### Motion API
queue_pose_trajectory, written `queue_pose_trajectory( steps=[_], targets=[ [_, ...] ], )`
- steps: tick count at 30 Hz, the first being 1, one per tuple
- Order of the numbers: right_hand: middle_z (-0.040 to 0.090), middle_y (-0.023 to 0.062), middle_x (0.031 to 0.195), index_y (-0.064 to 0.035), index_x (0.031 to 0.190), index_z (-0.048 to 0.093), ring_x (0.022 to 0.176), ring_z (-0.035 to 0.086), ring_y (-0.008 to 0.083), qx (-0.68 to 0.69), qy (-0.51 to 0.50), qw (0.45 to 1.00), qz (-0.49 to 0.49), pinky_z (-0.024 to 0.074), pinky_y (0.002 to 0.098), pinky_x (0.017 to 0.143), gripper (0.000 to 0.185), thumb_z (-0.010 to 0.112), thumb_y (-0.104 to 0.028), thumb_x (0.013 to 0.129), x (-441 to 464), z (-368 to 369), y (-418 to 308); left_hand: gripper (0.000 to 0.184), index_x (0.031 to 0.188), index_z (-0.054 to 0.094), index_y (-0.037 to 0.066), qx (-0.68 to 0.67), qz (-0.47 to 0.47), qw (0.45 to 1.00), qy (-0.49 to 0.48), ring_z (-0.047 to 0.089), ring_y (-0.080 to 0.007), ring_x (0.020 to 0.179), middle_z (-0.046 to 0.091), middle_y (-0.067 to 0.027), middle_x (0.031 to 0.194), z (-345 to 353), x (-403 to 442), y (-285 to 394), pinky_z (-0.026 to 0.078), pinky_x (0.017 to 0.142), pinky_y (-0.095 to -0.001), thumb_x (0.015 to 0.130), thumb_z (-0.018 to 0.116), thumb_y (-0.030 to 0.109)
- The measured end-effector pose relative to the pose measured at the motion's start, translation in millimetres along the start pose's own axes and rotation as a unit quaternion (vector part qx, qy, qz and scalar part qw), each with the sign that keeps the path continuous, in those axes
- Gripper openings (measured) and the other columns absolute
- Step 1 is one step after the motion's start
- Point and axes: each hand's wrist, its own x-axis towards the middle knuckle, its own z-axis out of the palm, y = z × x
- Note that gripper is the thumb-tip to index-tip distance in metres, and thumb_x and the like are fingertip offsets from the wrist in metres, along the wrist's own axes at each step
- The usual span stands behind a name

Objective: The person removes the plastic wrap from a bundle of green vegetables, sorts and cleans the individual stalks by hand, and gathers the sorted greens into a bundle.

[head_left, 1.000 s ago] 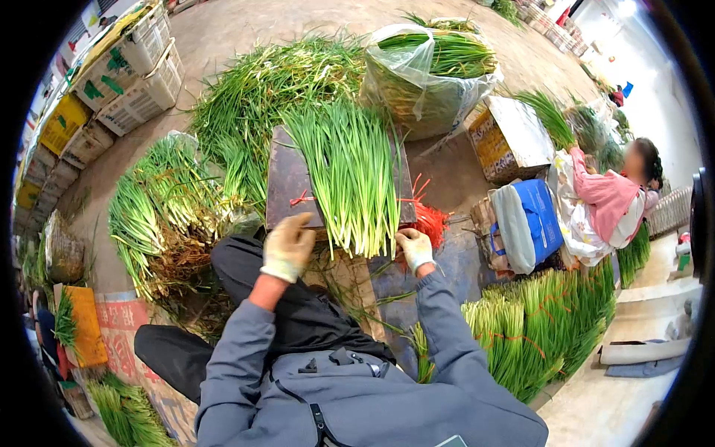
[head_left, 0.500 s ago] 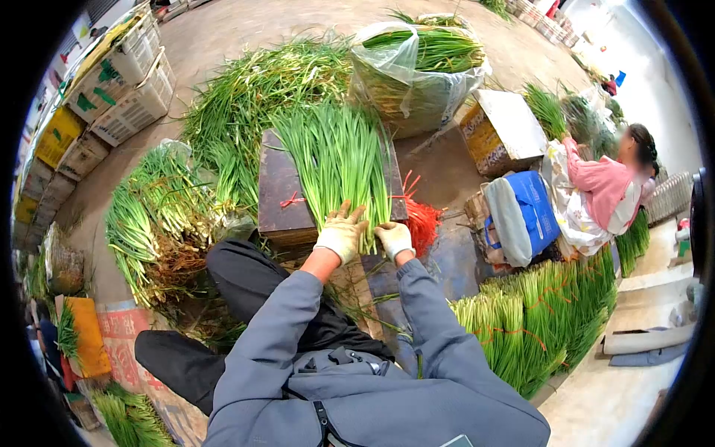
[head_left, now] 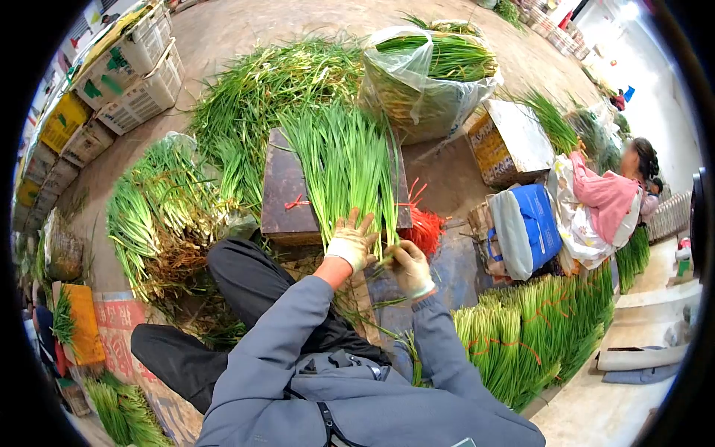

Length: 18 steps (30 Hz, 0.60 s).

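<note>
Head cam: garlic-chive bundle [head_left: 339,167] lies on dark box [head_left: 280,216], ctr. Gloved L hand [head_left: 352,244], fingers spread, on bundle's near end; gloved R hand [head_left: 410,270] close by, fingers curled, grip unclear. Red ties [head_left: 426,231] at box's R side.

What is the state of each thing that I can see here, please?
Middle stalks: untied
Left hand: gloved, spread on these stalks
Right hand: gloved, fingers bent, grip unclear
Plastic bag: filled, open-topped
Red ties: loosely heaped
Bundles at right: tied with red
Left heap: roots attached
</note>
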Motion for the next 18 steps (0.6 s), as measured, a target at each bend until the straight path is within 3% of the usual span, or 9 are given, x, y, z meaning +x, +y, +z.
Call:
queue_pose_trajectory(
  steps=[4,6,7,8,11,12,14,15,18],
  targets=[
    [0.064,0.0090,0.095,-0.0022,0.103,0.062,0.080,0.063,0.0188,0.006,-0.165,0.986,0.023,0.0525,0.0317,0.071,0.020,0.066,-0.020,0.095,-62,-7,-45,0.069,0.145,0.052,0.028,-0.003,0.011,1.000,0.004,0.012,-0.0379,0.153,0.022,-0.0065,0.165,4,1,-1,0.019,0.118,-0.0613,0.083,0.068,0.054],
    [0.065,0.0096,0.093,-0.0042,0.106,0.064,0.077,0.063,0.0181,-0.053,-0.143,0.973,0.171,0.0539,0.0306,0.070,0.024,0.070,-0.021,0.090,-82,-31,-29,0.072,0.146,0.050,0.028,-0.017,0.015,1.000,0.000,0.014,-0.0392,0.152,0.022,-0.0079,0.165,-1,0,-2,0.020,0.117,-0.0611,0.082,0.069,0.053],
    [0.068,0.0118,0.096,-0.0033,0.110,0.065,0.081,0.066,0.0207,-0.200,-0.135,0.944,0.227,0.0546,0.0324,0.073,0.030,0.071,-0.022,0.088,-84,-47,-2,0.072,0.146,0.050,0.027,-0.017,0.009,1.000,-0.008,0.015,-0.0397,0.152,0.023,-0.0095,0.165,4,8,-1,0.021,0.117,-0.0611,0.082,0.069,0.053],
    [0.070,0.0139,0.099,-0.0023,0.114,0.065,0.085,0.068,0.0233,-0.334,-0.143,0.886,0.287,0.0552,0.0343,0.075,0.036,0.073,-0.022,0.086,-87,-63,25,0.072,0.146,0.050,0.027,-0.016,-0.004,1.000,-0.015,0.016,-0.0402,0.151,0.023,-0.0111,0.164,9,14,-4,0.021,0.117,-0.0610,0.081,0.069,0.053],
    [0.069,0.0166,0.115,-0.0070,0.121,0.066,0.105,0.066,0.0327,-0.764,-0.228,0.542,0.266,0.0522,0.0404,0.089,0.045,0.076,-0.022,0.081,-96,-121,115,0.068,0.143,0.051,0.018,-0.122,0.034,0.984,0.127,0.032,-0.0405,0.143,0.035,-0.0173,0.155,-22,-28,-21,0.032,0.114,-0.0530,0.080,0.072,0.034],
    [0.068,0.0176,0.120,-0.0086,0.124,0.066,0.111,0.065,0.0359,-0.784,-0.215,0.538,0.223,0.0511,0.0424,0.094,0.048,0.077,-0.022,0.079,-100,-119,126,0.067,0.140,0.052,0.012,-0.160,0.057,0.965,0.200,0.042,-0.0409,0.136,0.043,-0.0202,0.149,-27,-46,-31,0.039,0.111,-0.0494,0.078,0.074,0.024],
    [0.071,0.0171,0.110,-0.0110,0.121,0.068,0.104,0.068,0.0342,-0.687,-0.152,0.706,0.082,0.0536,0.0418,0.087,0.043,0.075,-0.019,0.079,-87,-77,119,0.056,0.134,0.055,0.009,-0.167,0.038,0.955,0.244,0.049,-0.0381,0.130,0.048,-0.0194,0.143,-53,-89,-55,0.044,0.106,-0.0455,0.081,0.070,0.020],
    [0.074,0.0156,0.101,-0.0066,0.119,0.067,0.094,0.072,0.0294,-0.703,-0.146,0.695,0.034,0.0559,0.0374,0.083,0.047,0.079,-0.021,0.076,-80,-39,100,0.053,0.132,0.056,0.008,-0.192,0.014,0.949,0.251,0.051,-0.0369,0.126,0.050,-0.0192,0.140,-59,-110,-69,0.045,0.104,-0.0444,0.082,0.069,0.019],
    [0.074,0.0122,0.086,-0.0043,0.094,0.073,0.073,0.071,0.0236,-0.648,-0.128,0.747,-0.079,0.0550,0.0336,0.069,0.015,0.075,-0.015,0.083,-44,66,68,0.038,0.123,0.060,0.004,-0.183,-0.037,0.910,0.371,0.063,-0.0357,0.108,0.064,-0.0169,0.119,-80,-181,-114,0.052,0.093,-0.0422,0.089,0.064,0.018]
  ],
)
